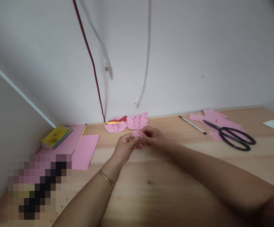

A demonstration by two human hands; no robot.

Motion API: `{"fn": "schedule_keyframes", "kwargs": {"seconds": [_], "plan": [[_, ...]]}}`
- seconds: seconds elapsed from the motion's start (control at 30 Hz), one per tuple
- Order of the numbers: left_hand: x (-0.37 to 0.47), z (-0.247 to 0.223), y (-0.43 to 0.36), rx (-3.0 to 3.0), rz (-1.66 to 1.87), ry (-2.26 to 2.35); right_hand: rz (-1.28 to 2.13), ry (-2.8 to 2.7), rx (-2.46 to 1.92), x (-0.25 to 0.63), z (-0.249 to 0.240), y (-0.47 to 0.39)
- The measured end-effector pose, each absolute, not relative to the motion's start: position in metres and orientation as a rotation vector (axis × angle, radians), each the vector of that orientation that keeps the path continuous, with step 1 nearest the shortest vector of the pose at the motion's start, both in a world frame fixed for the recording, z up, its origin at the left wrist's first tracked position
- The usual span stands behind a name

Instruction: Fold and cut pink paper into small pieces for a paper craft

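A small piece of folded pink paper is pinched between both hands above the wooden table. My left hand grips its left side, thumb against the paper. On the other side, my right hand holds it with thumb and fingers closed; the fingers hide much of it. Just behind the hands lie several folded pink paper pieces in two groups, the left group and the right group. A red and yellow folded piece rests on the left group.
Black-handled scissors lie on pink paper scraps at the right, near a pen. Pink sheets, a yellow pencil and a yellow packet sit at left. Cables, including a white one, hang along the wall.
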State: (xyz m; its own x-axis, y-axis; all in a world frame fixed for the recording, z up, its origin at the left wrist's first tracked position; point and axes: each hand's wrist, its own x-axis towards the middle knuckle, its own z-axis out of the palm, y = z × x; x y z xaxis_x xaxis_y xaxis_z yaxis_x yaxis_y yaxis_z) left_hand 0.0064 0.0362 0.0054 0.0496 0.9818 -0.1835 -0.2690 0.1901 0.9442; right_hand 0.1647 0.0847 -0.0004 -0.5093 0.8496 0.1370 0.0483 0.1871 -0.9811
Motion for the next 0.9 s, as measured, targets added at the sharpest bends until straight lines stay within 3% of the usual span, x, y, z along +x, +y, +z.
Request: {"fn": "schedule_keyframes", "kwargs": {"seconds": [0.27,0.57,0.73,0.9], "plan": [[0.006,0.004,0.036,0.911,1.165,1.065,1.386,-1.652,-0.958,0.170,0.008,0.087],[0.007,0.009,0.035,0.804,1.242,1.075,1.530,-1.155,-0.746,0.166,0.005,0.093],[0.009,0.009,0.034,0.724,1.323,1.014,1.585,-1.399,-0.781,0.159,-0.002,0.082],[0.011,0.005,0.031,0.767,1.288,0.983,1.431,-1.596,-0.863,0.158,-0.004,0.076]]}}
